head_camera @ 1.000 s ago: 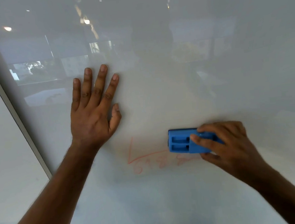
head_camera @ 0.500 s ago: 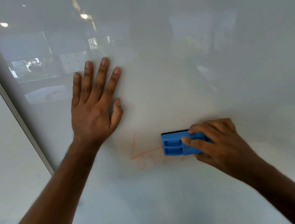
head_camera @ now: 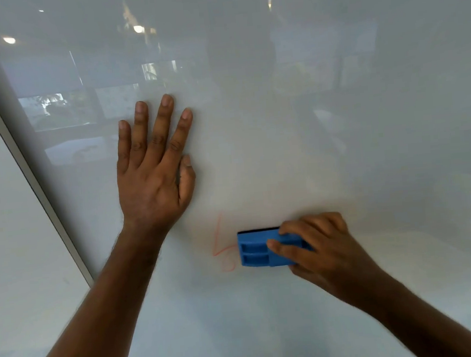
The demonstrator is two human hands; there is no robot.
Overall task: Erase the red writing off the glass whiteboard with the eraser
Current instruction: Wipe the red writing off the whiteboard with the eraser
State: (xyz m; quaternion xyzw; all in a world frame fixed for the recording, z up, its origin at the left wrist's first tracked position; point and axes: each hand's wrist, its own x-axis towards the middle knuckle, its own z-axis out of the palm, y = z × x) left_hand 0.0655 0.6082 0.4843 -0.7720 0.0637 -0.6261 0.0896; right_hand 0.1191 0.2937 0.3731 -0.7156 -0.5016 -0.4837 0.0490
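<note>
My left hand (head_camera: 151, 171) lies flat against the glass whiteboard (head_camera: 336, 112), palm on the surface, four fingers extended upward and slightly fanned, thumb tucked alongside the index finger; it holds nothing. My right hand (head_camera: 320, 245) grips the blue eraser (head_camera: 259, 249) by its right end, fingers curled over the top edge and thumb across the ribbed back. The eraser is pressed flat to the glass, long axis horizontal, below and to the right of the left hand. The remaining red writing (head_camera: 221, 245), a thin angled stroke and a small loop beneath it, sits just beside the eraser's left edge. A metal frame strip (head_camera: 29, 173) runs diagonally along the board's left side.
</note>
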